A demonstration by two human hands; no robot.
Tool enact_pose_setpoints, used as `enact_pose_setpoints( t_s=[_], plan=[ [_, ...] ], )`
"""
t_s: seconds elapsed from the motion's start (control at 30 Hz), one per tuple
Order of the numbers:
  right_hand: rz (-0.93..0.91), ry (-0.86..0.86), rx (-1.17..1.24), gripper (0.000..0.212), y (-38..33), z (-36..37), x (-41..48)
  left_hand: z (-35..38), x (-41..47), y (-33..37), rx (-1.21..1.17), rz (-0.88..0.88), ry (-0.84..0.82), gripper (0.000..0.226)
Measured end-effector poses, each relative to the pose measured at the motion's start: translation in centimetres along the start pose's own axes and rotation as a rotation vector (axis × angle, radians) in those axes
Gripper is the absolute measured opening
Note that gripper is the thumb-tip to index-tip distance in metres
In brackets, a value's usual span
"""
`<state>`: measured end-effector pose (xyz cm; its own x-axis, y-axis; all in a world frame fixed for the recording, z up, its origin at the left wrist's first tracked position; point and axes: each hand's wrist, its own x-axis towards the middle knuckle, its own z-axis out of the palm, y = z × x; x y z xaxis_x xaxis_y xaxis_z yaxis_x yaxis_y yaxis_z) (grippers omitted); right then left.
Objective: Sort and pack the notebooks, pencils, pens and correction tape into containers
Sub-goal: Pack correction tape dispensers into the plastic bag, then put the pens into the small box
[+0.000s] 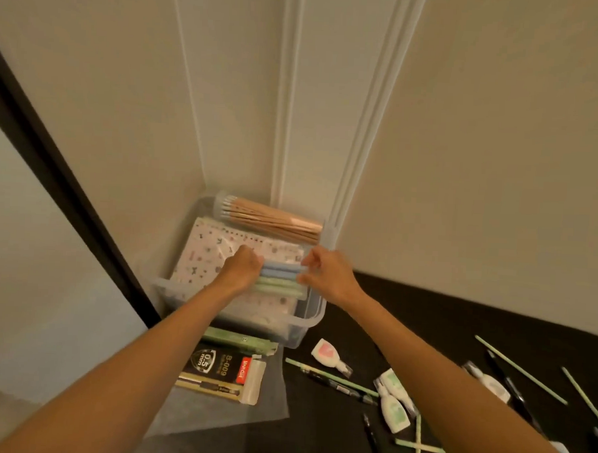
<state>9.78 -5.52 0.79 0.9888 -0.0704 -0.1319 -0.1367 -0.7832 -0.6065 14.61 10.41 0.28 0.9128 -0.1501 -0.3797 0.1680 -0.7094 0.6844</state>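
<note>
A clear plastic bin [312,321] stands in the wall corner on the black table. Inside it lies a patterned white notebook [207,253], with a clear tube of wooden pencils [274,220] along its far side. Both hands hold a flat pack of blue and green pens [281,280] over the bin. My left hand [242,266] grips its left end and my right hand [326,273] its right end. On the table lie correction tapes [328,356] [394,401], green pencils [521,369] and black pens [338,385].
A black pen box marked 0.5 mm [221,372] and a green box [239,340] lie in front of the bin on a clear lid [221,414]. Walls close in behind and to the right. The table edge runs along the left.
</note>
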Motion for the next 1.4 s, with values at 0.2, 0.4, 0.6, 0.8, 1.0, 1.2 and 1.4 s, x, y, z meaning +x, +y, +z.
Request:
enact_pose_setpoints(
  t_s=[0.2, 0.4, 0.6, 0.8, 1.0, 1.2, 1.4],
  plan=[
    [-0.139, -0.084, -0.47, 0.017, 1.8, 0.8, 1.1, 1.5, 0.9, -1.2, 0.163, 0.084, -0.074, 0.022],
    [-0.129, -0.248, -0.608, 0.018, 1.3, 1.2, 1.2, 2.6, 0.9, -1.4, 0.406, 0.166, 0.018, 0.013],
    [-0.109, -0.23, -0.433, 0.025, 1.1, 0.9, -0.6, 2.4, -0.8, -0.1, 0.463, 0.163, -0.042, 0.028],
    [-0.084, 0.032, -0.081, 0.044, 1.0, -0.1, -4.6, 2.7, -6.0, 1.1, 0.42, 0.306, 0.234, 0.036],
    [0.107, 0.28, 0.298, 0.04, 1.7, 1.1, -10.5, 4.7, -11.7, -1.1, 0.451, 0.399, 0.311, 0.033],
    [0.343, 0.096, 0.319, 0.036, 4.2, 6.3, -12.7, 9.3, -12.2, -7.8, 0.67, 0.146, 0.193, 0.037],
    [0.346, -0.075, 0.439, 0.026, 5.8, 11.8, -12.2, 12.5, -9.2, -12.5, 0.813, -0.113, 0.251, 0.064]
  ],
)
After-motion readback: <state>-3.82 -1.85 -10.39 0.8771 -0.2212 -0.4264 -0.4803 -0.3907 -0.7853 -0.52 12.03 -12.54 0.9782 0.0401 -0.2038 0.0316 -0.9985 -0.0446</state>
